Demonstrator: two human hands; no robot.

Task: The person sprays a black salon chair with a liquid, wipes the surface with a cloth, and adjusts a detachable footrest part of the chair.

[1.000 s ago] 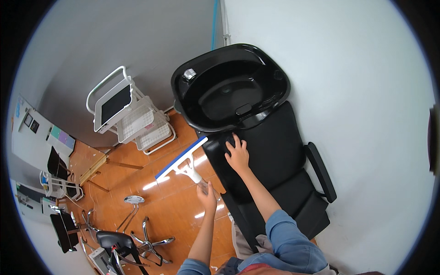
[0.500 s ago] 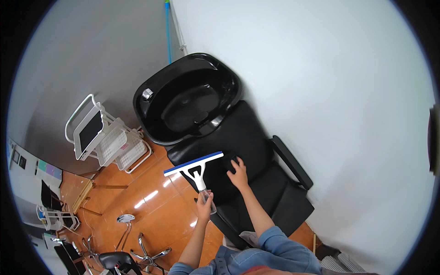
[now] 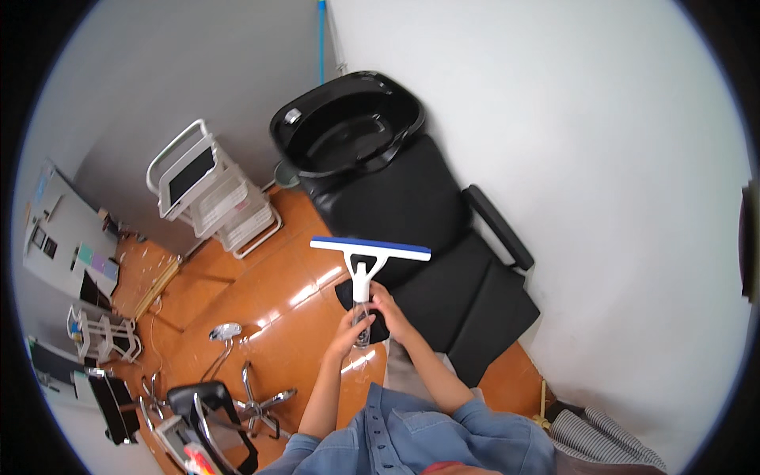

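A spray-bottle squeegee point(image 3: 361, 286), with a white head, a blue-edged wide blade and a clear bottle, stands upright in front of me. My left hand point(image 3: 346, 334) is wrapped round the clear bottle. On its other side, the fingers of my right hand point(image 3: 389, 310) close against the bottle just below the white neck. Something black shows behind and below my hands; I cannot tell whether it is a cloth or an armrest. Beyond the blade is a black reclining shampoo chair point(image 3: 443, 277), joined to a glossy black wash basin point(image 3: 348, 142) with a chrome fitting point(image 3: 293, 116).
A white three-tier trolley point(image 3: 214, 194) stands left of the basin, near a small bucket point(image 3: 286, 176). White wall point(image 3: 602, 198) runs along the right. Lower left are a wheeled stool point(image 3: 198, 392) and a chrome footrest point(image 3: 226, 332). Striped fabric point(image 3: 606, 439) lies lower right.
My right hand has come off the chair back to the bottle. The squeegee's blade has turned nearly level. My view has shifted back, so the chair and basin look farther away.
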